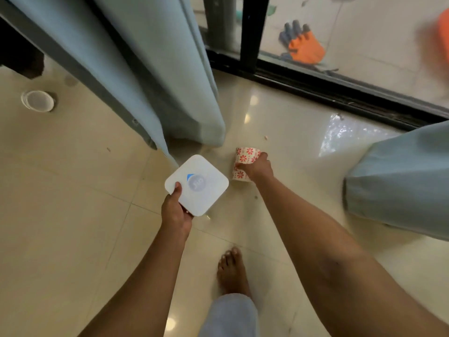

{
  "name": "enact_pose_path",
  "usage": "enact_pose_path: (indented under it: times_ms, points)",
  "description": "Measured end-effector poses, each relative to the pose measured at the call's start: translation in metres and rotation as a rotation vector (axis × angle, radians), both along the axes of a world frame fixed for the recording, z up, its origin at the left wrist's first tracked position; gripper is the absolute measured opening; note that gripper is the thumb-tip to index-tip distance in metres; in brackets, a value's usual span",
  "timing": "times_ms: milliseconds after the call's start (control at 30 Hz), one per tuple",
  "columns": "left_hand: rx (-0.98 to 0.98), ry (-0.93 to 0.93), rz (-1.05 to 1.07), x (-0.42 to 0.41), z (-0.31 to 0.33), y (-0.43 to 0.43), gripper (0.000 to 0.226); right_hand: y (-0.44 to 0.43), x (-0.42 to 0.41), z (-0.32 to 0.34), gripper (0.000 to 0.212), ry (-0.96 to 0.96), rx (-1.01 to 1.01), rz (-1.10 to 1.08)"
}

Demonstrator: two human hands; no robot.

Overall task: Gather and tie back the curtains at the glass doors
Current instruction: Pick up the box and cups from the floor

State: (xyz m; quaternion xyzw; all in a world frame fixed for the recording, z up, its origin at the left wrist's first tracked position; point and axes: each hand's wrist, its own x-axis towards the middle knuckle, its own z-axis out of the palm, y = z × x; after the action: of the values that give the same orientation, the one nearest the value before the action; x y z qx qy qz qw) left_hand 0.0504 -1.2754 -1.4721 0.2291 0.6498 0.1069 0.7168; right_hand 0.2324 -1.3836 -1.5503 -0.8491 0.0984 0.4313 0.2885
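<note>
A pale blue curtain point(155, 69) hangs at the left of the glass doors point(352, 45), its hem just above the floor. A second pale blue curtain point(401, 181) bulges in from the right edge. My left hand point(176, 210) grips a corner of a white square device point(198, 184) with a round blue logo. My right hand point(255, 165) reaches down and holds a paper cup point(245, 161) with red flower prints, low by the floor near the left curtain's hem.
Glossy cream floor tiles point(73, 203) fill the view. A round white lid point(37, 100) lies on the floor at left. The black door track point(328, 88) runs diagonally. Orange and grey gloves point(301, 43) lie beyond the glass. My bare foot point(232, 271) stands below the hands.
</note>
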Motion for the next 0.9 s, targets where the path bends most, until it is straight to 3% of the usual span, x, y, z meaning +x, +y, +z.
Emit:
enact_pose_path:
  times_ms: [167, 367, 467, 633, 900]
  points:
    - [-0.059, 0.015, -0.006, -0.010, -0.019, 0.006, 0.040, 0.011, -0.001, -0.018, 0.088, 0.015, -0.038, -0.093]
    - [-0.148, 0.005, 0.021, -0.019, 0.021, -0.002, 0.037, -0.018, -0.015, 0.034, 0.079, 0.015, 0.047, -0.198]
    - [-0.150, -0.019, 0.006, -0.024, 0.067, -0.020, 0.033, -0.054, -0.024, 0.089, 0.073, -0.012, 0.148, -0.229]
    - [-0.133, -0.082, 0.010, -0.038, 0.163, -0.077, 0.018, -0.136, -0.047, 0.209, 0.083, -0.139, 0.313, -0.207]
    - [-0.090, -0.233, 0.017, -0.088, 0.356, -0.245, 0.009, -0.316, -0.136, 0.443, 0.088, -0.281, 0.457, -0.155]
